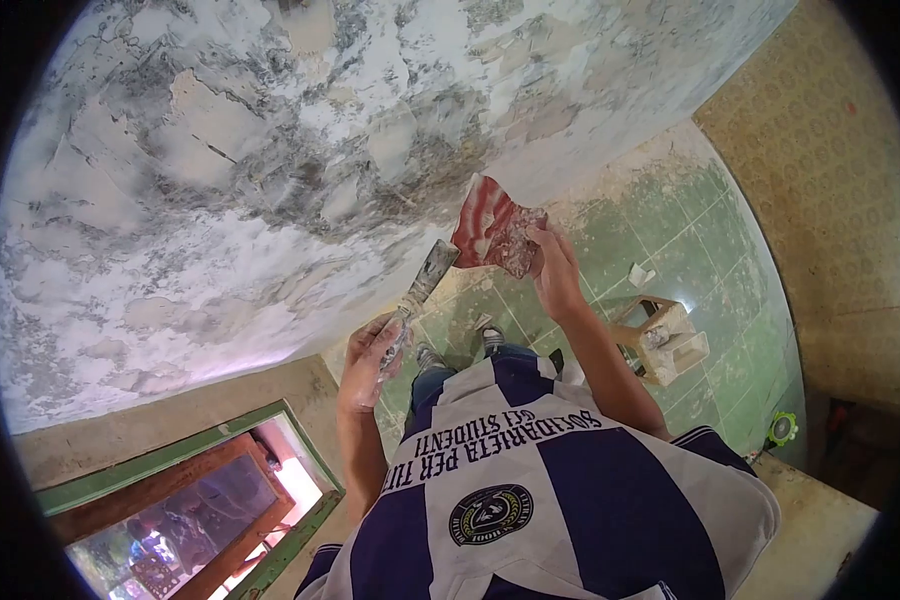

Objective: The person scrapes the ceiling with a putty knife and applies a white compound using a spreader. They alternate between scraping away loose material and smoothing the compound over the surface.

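Observation:
My left hand (pixel 370 352) is closed round the handle of a putty knife (pixel 433 274), its narrow metal blade smeared with white filler. The blade's tip is right at the edge of a red spreader (pixel 488 228). My right hand (pixel 556 262) grips this flexible, flared spreader by its plaster-crusted end, with the wide edge pointing up toward the wall. White streaks run over its red face. Behind both tools rises a wall (pixel 270 180) with patchy white plaster, grey stains and flaked areas.
A small wooden stool or frame (pixel 660 340) stands on the green tiled floor (pixel 710 240), which is spattered with plaster. A scrap (pixel 642 274) lies near it. A green-framed window (pixel 310 455) is at lower left, and a patterned tan surface (pixel 820 150) at right.

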Available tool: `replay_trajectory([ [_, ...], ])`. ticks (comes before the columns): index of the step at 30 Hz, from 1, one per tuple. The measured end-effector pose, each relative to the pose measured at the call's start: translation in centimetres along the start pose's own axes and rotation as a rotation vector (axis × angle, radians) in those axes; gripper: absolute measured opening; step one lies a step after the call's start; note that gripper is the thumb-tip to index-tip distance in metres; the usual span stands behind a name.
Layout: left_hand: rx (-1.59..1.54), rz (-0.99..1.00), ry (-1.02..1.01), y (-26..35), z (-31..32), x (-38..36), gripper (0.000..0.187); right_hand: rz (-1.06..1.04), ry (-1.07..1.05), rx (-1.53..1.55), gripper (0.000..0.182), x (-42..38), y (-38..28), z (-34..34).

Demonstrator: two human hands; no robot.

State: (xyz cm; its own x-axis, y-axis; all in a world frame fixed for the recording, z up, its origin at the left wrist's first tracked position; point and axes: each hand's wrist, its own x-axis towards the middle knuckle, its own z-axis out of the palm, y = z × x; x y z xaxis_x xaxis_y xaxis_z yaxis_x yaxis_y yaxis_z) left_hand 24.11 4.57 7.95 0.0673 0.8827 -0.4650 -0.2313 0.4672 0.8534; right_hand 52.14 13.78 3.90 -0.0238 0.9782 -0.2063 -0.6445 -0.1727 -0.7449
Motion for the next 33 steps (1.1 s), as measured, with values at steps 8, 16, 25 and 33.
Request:
replay_trajectory([
  [8, -0.036, 0.023, 0.03, 1.2, 1.3, 0.8, 0.026, 0.031, -0.121, -0.387, 0.023, -1.9, 1.3, 0.9],
  [16, -0.1, 0.143, 0.098, 1.7, 1.2, 0.8, 0.023, 0.116, -0.091, -0.164, 0.024, -0.8, 1.8, -1.1],
  [25, 0.138, 0.041, 0.028, -0.3, 3.1, -0.8, 0.031, 0.011, -0.065, 0.013, 0.026, -0.5, -0.2, 1.0],
  [33, 0.054, 0.087, 0.029, 0.6, 4.4, 0.6, 0.026, 0.084, -0.138, -0.316, 0.026, -2.2, 2.8, 0.1],
])
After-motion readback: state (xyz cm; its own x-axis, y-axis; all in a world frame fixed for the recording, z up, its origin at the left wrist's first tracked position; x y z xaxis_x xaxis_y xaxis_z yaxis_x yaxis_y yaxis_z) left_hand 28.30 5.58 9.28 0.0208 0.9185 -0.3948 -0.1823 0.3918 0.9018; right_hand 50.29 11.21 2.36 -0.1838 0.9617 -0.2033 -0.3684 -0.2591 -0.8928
